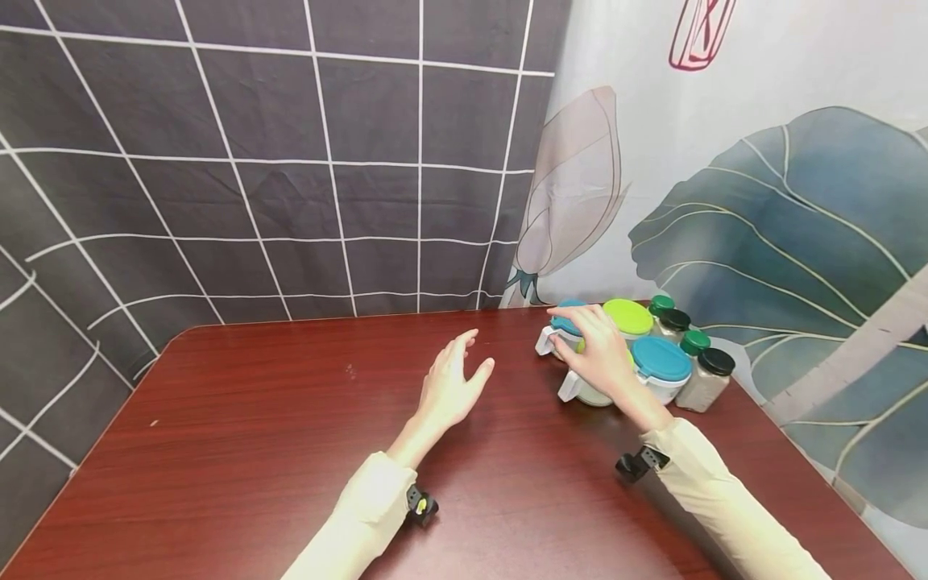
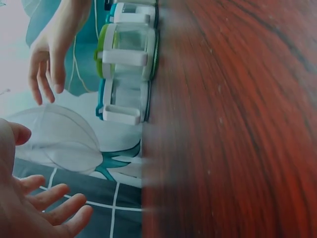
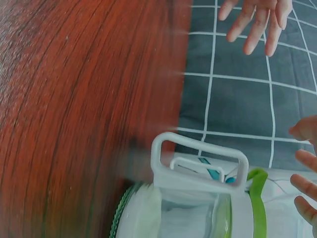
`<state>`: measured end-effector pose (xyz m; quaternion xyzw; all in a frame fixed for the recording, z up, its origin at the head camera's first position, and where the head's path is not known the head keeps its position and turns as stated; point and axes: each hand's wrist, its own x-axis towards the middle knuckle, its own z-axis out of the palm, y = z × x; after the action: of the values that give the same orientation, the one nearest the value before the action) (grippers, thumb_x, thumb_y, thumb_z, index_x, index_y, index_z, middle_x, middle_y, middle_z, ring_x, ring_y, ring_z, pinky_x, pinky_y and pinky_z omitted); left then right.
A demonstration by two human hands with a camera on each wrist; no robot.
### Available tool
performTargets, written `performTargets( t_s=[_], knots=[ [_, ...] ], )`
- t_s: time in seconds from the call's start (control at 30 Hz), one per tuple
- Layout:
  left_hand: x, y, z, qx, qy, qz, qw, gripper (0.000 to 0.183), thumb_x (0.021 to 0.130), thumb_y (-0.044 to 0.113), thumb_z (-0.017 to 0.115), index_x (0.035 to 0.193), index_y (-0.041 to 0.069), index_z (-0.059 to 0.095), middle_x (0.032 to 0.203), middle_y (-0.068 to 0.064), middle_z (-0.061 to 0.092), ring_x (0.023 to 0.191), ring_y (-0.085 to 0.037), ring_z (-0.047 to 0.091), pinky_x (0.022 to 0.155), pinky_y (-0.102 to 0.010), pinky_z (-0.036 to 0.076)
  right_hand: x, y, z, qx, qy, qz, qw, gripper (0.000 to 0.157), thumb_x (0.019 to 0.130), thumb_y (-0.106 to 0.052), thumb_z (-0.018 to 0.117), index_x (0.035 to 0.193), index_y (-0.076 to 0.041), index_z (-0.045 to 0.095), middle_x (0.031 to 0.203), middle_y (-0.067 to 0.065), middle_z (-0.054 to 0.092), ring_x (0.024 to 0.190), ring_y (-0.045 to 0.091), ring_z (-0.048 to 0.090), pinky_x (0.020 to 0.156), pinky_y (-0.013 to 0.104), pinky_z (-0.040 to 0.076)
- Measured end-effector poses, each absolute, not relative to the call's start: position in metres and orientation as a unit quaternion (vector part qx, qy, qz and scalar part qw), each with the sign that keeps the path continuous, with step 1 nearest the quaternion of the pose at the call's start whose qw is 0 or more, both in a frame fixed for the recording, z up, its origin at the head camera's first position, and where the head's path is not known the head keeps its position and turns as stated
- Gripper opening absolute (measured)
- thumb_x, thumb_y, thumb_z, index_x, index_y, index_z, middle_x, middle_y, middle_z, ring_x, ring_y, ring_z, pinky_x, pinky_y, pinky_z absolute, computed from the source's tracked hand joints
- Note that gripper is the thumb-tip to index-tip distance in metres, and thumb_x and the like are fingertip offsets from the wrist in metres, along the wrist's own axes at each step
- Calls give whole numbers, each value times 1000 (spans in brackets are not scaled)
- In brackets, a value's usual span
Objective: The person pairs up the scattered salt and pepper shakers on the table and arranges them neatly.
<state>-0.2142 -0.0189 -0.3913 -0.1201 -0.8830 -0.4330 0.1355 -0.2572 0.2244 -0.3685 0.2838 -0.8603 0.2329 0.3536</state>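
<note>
My left hand (image 1: 447,387) is held over the middle of the table, fingers spread and loosely bent, with nothing in it. To the right, my right hand (image 1: 598,354) hovers above the jars, fingers relaxed; in the head view it overlaps a green-lidded jar (image 1: 596,394) with a white handle. The right wrist view shows that jar's handle (image 3: 198,186) close up, the right fingers (image 3: 306,186) beside its lid and apart from it. A blue-lidded jar (image 1: 563,342) with a white handle stands just behind, partly covered by the right hand.
Another green-lidded jar (image 1: 627,316) and another blue-lidded jar (image 1: 661,360) stand close by. Small shaker bottles with black (image 1: 706,383) and green lids line their right side. A dark grid-patterned cloth (image 1: 377,201) and a leaf-printed curtain (image 1: 783,217) hang behind the red-brown table (image 1: 290,419).
</note>
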Motion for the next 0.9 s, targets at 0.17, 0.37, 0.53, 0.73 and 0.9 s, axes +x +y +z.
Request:
performTargets(
  t_s=[0.17,0.37,0.53,0.73,0.9],
  knots=[
    [-213,-12,-390,-127,-877,-443,132,52,91,34,58,139,16,46,132,-9,59,118,-29,58,92,-51,46,-256,232,-366,267,-868,230,351,41,78,-12,76,118,-10,65,110,11,69,99,28,55,86,44,44],
    [-215,-5,-389,-133,-873,-452,125,52,92,32,58,139,15,46,132,-10,58,118,-30,58,94,-51,46,-258,240,-365,258,-869,227,357,43,76,-13,78,117,-10,66,109,12,69,100,29,57,88,44,44],
    [-216,0,-387,-139,-869,-460,115,52,92,33,58,139,15,46,134,-10,57,119,-29,57,95,-50,45,-258,247,-363,253,-868,229,362,44,74,-12,79,116,-9,66,109,13,69,100,30,57,86,44,44],
    [-217,4,-384,-146,-869,-461,105,52,92,34,58,139,14,46,134,-10,57,120,-29,57,95,-49,45,-258,254,-361,246,-869,231,362,45,75,-13,79,118,-9,65,109,13,68,102,31,57,86,46,43],
    [-220,9,-384,-145,-870,-462,94,51,93,34,57,139,16,46,134,-9,57,120,-27,58,95,-48,46,-258,261,-361,239,-867,233,370,46,73,-11,79,117,-9,65,107,13,69,102,33,56,88,48,41]
  ],
)
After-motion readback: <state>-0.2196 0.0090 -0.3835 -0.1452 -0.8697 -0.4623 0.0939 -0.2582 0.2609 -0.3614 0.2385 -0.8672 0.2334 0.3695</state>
